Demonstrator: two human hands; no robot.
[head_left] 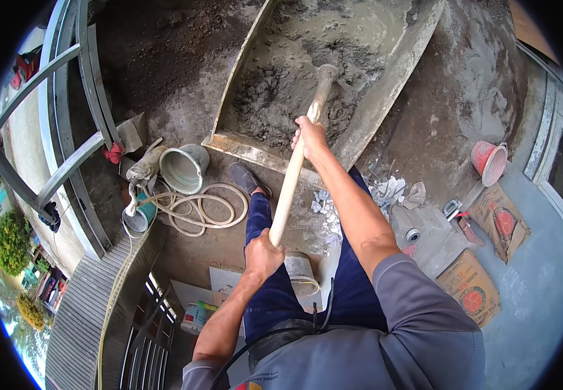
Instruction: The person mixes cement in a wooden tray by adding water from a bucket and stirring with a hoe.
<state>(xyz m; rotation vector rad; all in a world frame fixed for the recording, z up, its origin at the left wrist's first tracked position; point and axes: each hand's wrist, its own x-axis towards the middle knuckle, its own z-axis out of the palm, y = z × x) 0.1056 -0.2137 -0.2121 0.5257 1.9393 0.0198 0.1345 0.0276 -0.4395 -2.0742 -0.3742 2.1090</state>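
My left hand (264, 255) is wrapped round the lower end of a hoe's pale wooden handle (287, 195). Farther up the shaft, my right hand (309, 136) grips the same hoe. Its far end (326, 74) reaches into wet grey mortar (265, 97) in a long mixing trough (249, 151); the blade itself is hidden in the mix. The mortar is lumpy and thick around the hoe and looks more watery toward the top of the view.
Left of my feet are a grey bucket (184, 170), a coiled hose (220, 207) and a teal bucket (140, 218). A red bucket (488, 162) and cement bags (469, 289) lie to the right. A metal frame (67, 117) stands at the left; another bucket (301, 273) sits between my legs.
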